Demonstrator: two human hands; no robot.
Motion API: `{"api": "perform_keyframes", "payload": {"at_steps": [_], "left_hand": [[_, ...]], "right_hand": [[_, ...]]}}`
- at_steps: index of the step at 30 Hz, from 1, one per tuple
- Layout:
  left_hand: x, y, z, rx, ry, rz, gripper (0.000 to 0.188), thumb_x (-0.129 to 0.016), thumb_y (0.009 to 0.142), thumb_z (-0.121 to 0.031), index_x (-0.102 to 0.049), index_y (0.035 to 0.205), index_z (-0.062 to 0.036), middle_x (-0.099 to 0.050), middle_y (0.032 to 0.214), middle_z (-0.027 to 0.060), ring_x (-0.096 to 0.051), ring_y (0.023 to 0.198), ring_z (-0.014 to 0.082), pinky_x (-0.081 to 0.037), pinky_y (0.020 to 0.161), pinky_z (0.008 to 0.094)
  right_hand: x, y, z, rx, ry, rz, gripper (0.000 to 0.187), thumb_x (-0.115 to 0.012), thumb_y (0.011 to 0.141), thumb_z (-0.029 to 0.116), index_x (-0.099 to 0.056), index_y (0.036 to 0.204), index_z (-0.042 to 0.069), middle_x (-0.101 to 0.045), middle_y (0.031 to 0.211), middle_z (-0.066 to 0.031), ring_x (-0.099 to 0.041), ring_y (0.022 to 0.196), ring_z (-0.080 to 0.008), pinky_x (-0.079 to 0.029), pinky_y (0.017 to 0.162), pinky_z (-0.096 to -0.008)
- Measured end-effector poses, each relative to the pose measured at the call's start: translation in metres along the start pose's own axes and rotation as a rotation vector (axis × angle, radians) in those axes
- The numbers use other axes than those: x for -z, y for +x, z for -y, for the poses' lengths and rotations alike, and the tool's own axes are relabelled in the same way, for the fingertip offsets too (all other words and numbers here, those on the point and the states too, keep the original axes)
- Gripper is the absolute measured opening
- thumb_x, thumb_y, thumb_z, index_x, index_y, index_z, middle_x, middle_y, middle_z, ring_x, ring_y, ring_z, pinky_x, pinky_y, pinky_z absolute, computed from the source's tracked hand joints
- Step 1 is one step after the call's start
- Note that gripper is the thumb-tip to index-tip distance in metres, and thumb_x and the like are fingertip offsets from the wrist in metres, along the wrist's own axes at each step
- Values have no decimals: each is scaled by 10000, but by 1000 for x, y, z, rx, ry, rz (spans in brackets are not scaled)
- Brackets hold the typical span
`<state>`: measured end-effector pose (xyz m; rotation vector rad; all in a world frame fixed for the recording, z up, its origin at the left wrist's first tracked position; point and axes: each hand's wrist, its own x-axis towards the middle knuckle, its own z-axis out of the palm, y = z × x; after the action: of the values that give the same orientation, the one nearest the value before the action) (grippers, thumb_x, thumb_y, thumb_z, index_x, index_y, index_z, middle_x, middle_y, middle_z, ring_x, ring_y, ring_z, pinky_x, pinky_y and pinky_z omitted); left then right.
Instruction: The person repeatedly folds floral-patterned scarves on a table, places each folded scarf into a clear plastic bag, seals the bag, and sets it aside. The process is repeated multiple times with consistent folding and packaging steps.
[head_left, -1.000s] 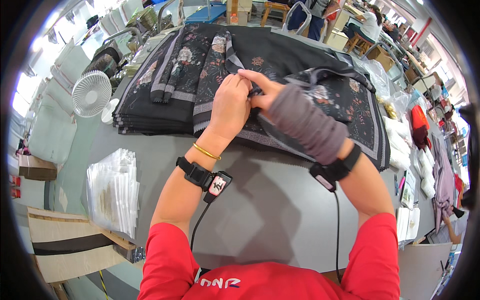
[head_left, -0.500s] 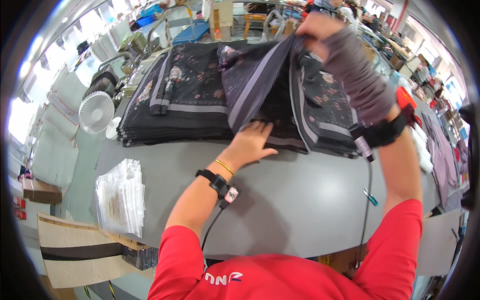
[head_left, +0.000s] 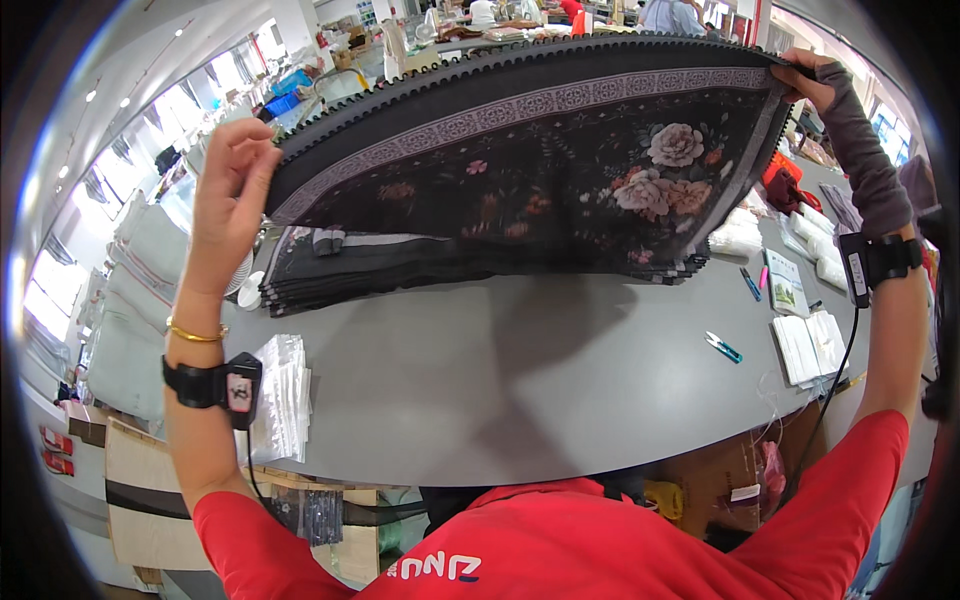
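A black floral scarf (head_left: 520, 150) with a pale patterned border and a scalloped edge is stretched between my raised hands. My left hand (head_left: 235, 185) pinches its corner at the left, and my right hand (head_left: 808, 80) grips the far right corner. Pink and orange flowers show on the cloth, which sags toward the table. Behind and below it lies a stack of folded dark scarves (head_left: 370, 285), largely hidden by the raised one. A grey sleeve covers my right forearm.
Clear plastic bags (head_left: 283, 400) lie on the grey table (head_left: 480, 400) at the left. Thread snips (head_left: 723, 347), a pink marker (head_left: 763, 277), a booklet (head_left: 787, 283) and white packets (head_left: 810, 348) are at the right. Wrist cables hang from both arms.
Both hands have moved up and apart. My left hand has left the stack and taken a corner, and the scarf, bunched and half lifted before, is spread wide.
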<state>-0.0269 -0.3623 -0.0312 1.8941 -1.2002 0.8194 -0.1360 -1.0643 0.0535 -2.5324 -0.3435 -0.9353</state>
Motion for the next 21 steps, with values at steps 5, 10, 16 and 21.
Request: {"api": "perform_keyframes", "payload": {"at_steps": [5,10,16,21], "left_hand": [[54,19,-54,-45,412,297,160,-607,973,71,-618,1119,6,-661,1043,139,-658,988,230,-504,934,314],[78,-19,-63,-323,459,264,307,-781,861,-42,-674,1142,20,-677,1360,243,-643,1295,364,-486,1083,419],[104,-70,-97,-131,183,12,388,-618,930,-357,-675,983,23,-721,1082,171,-662,1061,291,-496,1010,474],[141,-56,-62,194,15,343,235,-579,1049,-138,-661,1206,16,-684,1318,185,-631,1255,251,-440,1148,431]], "right_hand": [[23,5,26,-16,11,210,300,-710,1043,345,-741,1129,59,-722,886,-6,-702,748,-104,-607,699,-262],[6,-12,26,50,-32,140,269,-668,1066,323,-741,1077,65,-708,817,-19,-696,702,-102,-579,651,-255],[-33,-34,32,-27,-98,215,318,-735,1019,326,-735,928,21,-644,766,12,-603,758,-51,-495,697,-271],[-59,-20,54,-148,-238,459,258,-808,940,298,-811,1039,61,-769,855,-57,-686,823,-125,-514,745,-304]]}}
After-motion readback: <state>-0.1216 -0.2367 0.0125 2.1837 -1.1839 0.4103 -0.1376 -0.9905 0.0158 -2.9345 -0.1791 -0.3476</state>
